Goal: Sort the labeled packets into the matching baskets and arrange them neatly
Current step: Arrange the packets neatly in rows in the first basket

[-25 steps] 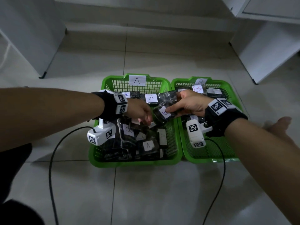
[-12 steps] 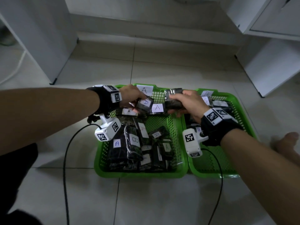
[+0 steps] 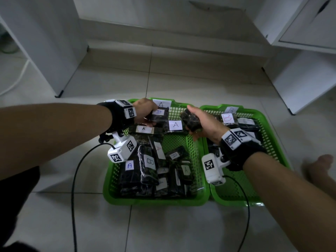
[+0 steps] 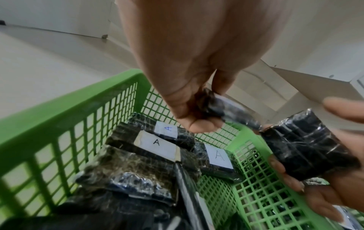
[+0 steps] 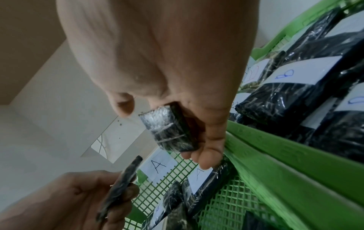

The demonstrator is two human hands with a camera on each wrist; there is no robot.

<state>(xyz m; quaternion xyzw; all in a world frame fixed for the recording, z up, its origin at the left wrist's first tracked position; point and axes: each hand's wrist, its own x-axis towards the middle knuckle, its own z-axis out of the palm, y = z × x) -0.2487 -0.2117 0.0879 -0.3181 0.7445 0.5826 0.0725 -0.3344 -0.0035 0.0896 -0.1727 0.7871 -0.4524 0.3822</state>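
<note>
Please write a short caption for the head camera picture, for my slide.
Left hand holds an A-labeled packet over basket A; right hand grips another packet.

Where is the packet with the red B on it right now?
In the head view, the red B packet lies at the far end of the right basket, just beyond the right hand, which holds another packet.

Both bare forearms reach forward, each with a black wrist strap; the left hand (image 3: 144, 110) has its fingers curled down, pinching a packet (image 3: 158, 117) by its end between thumb and fingertips; the right hand (image 3: 204, 122) wraps its fingers around another packet (image 3: 190, 120), thumb along the top.
</note>
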